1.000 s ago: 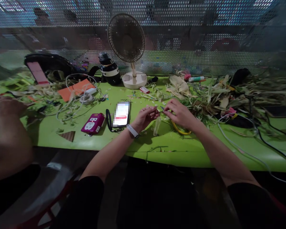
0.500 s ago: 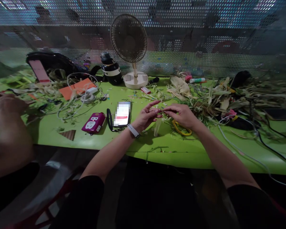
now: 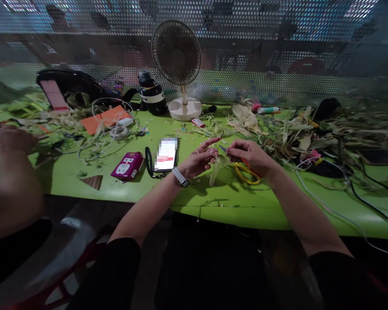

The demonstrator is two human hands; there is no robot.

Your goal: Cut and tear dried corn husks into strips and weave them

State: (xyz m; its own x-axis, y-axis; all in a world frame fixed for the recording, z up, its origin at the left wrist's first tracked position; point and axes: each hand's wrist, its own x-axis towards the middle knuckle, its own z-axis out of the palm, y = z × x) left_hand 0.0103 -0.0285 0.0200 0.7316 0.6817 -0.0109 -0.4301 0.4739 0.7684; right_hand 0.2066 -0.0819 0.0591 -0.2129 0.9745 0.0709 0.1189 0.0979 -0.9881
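Left hand (image 3: pixel 198 161): index raised, grip on husk (image 3: pixel 216 170) below fingertips unclear. Right hand (image 3: pixel 251 156) pinches blade (image 3: pixel 223 148), tip near left fingertips; slip could nick skin, tear husk.

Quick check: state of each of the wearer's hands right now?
Left hand: partly curled; whether it pinches anything is too small to tell.
Right hand: closed on a small pointed tool.

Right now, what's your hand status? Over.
Left hand half-curled, hold unclear. Right hand: grip closed on pointed blade, tip toward left. Yellow loop close by.
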